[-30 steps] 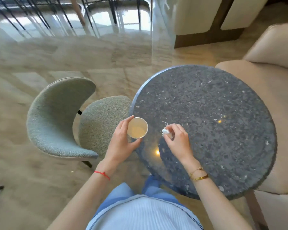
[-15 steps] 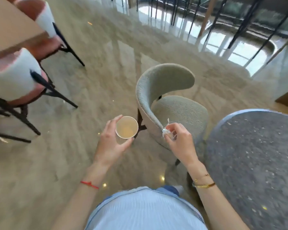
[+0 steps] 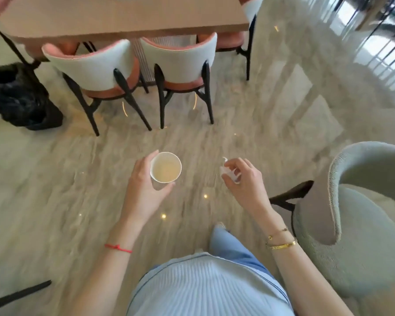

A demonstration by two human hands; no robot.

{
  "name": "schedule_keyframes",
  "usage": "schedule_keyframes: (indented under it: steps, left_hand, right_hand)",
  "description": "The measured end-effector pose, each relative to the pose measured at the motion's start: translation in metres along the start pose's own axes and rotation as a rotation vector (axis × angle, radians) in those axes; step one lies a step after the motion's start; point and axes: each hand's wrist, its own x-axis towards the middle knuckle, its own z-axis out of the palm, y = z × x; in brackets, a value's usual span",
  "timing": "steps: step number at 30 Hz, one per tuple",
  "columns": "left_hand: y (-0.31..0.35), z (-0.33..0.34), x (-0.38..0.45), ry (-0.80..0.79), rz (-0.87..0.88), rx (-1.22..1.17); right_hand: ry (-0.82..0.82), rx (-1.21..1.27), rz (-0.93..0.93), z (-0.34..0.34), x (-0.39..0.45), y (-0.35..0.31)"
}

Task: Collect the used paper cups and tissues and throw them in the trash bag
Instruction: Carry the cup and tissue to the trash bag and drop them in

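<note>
My left hand (image 3: 144,190) grips a white paper cup (image 3: 165,167) upright in front of me, its pale inside showing. A small crumpled white tissue (image 3: 229,172) is pinched in the fingers of my right hand (image 3: 244,181), held at the same height as the cup and a little apart from it. A black trash bag (image 3: 16,96) sits slumped on the floor at the far left, beside a table leg, well away from both hands.
A long wooden table (image 3: 123,21) stands ahead with two white-and-pink chairs (image 3: 180,62) tucked under it. A green-grey upholstered chair (image 3: 360,213) is close on my right. Polished stone floor (image 3: 55,179) lies between me and the bag.
The view has swung left, away from the round dark table, so the wooden table, its chairs and the black bag came into sight. Both hands kept their hold on cup and tissue.
</note>
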Motion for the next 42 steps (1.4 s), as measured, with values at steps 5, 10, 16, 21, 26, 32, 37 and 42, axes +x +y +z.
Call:
schedule_keyframes:
  steps: [5, 10, 16, 21, 26, 32, 37, 42]
  left_hand:
    - [-0.038, -0.037, 0.024, 0.169, -0.156, 0.024]
    - [-0.074, -0.065, 0.069, 0.313, -0.279, 0.05]
    - [-0.109, -0.102, 0.154, 0.481, -0.354, 0.099]
    - [-0.138, -0.132, 0.215, 0.611, -0.407, 0.145]
    - [-0.174, -0.16, 0.26, 0.703, -0.477, 0.173]
    - [-0.236, -0.201, 0.319, 0.748, -0.569, 0.164]
    - [-0.301, -0.26, 0.38, 0.786, -0.566, 0.201]
    - [-0.365, -0.34, 0.45, 0.794, -0.537, 0.23]
  right_hand:
    - [-0.159, -0.013, -0.144, 0.049, 0.076, -0.038]
    - [-0.28, 0.009, -0.278, 0.101, 0.165, -0.078]
    - [-0.358, 0.034, -0.469, 0.153, 0.283, -0.134]
    - [-0.433, 0.032, -0.59, 0.201, 0.366, -0.18]
    - [-0.542, 0.066, -0.633, 0.256, 0.429, -0.222]
    - [-0.599, 0.076, -0.657, 0.338, 0.499, -0.271]
    - [-0.624, 0.086, -0.696, 0.42, 0.561, -0.331]
    - [-0.623, 0.098, -0.738, 0.499, 0.625, -0.407]
